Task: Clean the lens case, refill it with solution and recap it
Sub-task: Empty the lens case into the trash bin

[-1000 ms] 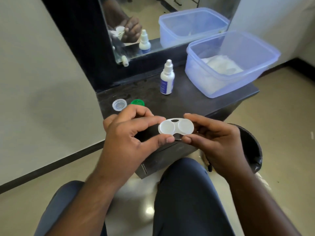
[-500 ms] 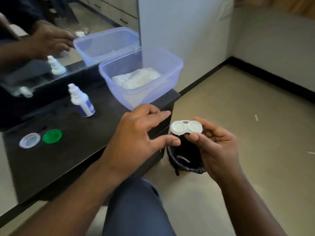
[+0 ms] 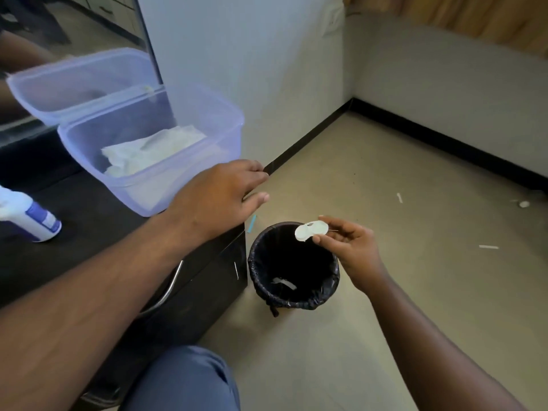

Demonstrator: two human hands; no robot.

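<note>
Over the round black-lined waste bin [image 3: 293,265], I watch my right hand [image 3: 353,247] pinch the white twin-well plastic lens case [image 3: 310,231], tilted; my left hand [image 3: 219,197] hovers, fingers relaxed. A slack pinch could drop it in.

Left hand [image 3: 218,197] extended forward, palm down, fingers relaxed, holding nothing. Right hand [image 3: 351,247] lower, beside it, thumb and fingertips pinching.

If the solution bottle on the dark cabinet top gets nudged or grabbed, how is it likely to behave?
The solution bottle lies at the frame's left edge, apparently on its side, so its rounded body would probably roll if pushed. It looks like small plastic, likely light and not fragile. The left hand hovers apart from it, near the plastic tub.
</note>
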